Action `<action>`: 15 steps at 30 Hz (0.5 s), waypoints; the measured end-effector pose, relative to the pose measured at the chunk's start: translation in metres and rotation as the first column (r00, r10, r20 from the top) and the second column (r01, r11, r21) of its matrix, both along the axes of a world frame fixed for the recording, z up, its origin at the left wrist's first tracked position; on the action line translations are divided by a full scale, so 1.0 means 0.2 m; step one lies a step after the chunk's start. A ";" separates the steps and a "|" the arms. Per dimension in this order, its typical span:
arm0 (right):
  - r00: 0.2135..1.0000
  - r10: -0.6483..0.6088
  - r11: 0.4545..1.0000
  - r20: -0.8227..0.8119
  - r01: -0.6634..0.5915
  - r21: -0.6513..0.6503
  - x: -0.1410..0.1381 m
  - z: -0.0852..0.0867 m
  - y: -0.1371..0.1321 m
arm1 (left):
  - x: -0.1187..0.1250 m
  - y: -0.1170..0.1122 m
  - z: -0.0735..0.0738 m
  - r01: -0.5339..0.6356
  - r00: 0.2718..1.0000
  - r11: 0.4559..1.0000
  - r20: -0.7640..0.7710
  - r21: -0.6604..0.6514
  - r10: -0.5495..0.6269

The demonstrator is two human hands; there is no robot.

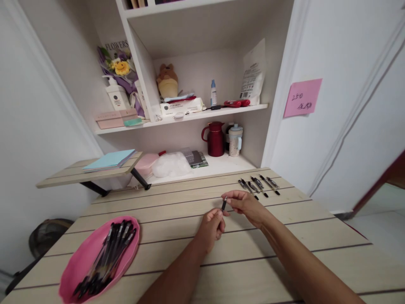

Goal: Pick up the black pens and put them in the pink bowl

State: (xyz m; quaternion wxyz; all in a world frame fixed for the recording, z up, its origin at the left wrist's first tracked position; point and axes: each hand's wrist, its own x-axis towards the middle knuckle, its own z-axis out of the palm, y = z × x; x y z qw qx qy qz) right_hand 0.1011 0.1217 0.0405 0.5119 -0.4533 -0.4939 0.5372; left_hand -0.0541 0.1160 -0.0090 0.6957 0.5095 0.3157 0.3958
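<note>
Both my hands meet over the middle of the wooden table [190,253] on one black pen [224,204]. My left hand [212,225] is closed around the pen's lower end. My right hand [247,204] pinches its upper end with the fingertips. The pen is mostly hidden by my fingers. A pink dish [79,261] at the near left holds several black pens [107,257]. A row of several black pens [258,185] lies on the table at the far right, just beyond my right hand.
Shelves behind the table hold a red jug [215,139], a white cup [236,140], a soap bottle [116,95], a plush toy and packets. A small raised board [63,175] with a blue notebook [109,160] stands at the left. A pink note [302,98] hangs on the wall.
</note>
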 end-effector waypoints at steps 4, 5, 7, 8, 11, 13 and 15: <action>0.999 -0.046 0.999 0.003 0.046 -0.002 -0.01 -0.02 0.01 | 0.00 0.00 0.00 0.009 1.000 1.000 -0.008 -0.010 -0.009; 0.999 -0.050 0.999 0.008 0.050 -0.002 -0.01 -0.02 0.01 | 0.00 0.00 0.00 0.011 1.000 1.000 -0.008 -0.010 -0.011; 1.000 -0.028 1.000 0.008 0.028 -0.008 -0.01 -0.02 0.01 | 0.00 0.00 -0.01 0.014 1.000 1.000 -0.004 -0.010 -0.014; 1.000 -0.006 1.000 0.001 0.007 -0.014 0.00 -0.02 0.01 | 0.00 0.00 -0.01 0.014 1.000 1.000 -0.002 -0.009 -0.014; 1.000 0.011 1.000 -0.015 -0.011 -0.028 0.00 -0.01 0.01 | 0.00 0.00 -0.01 0.016 1.000 1.000 -0.003 -0.005 -0.016; 1.000 -0.030 0.999 0.011 0.030 -0.020 0.00 -0.01 0.00 | 0.00 0.00 -0.01 0.019 1.000 1.000 -0.012 -0.008 -0.019; 0.999 -0.040 0.999 0.033 0.040 -0.012 0.00 -0.02 0.00 | 0.00 0.00 0.00 0.017 1.000 1.000 -0.016 -0.006 -0.017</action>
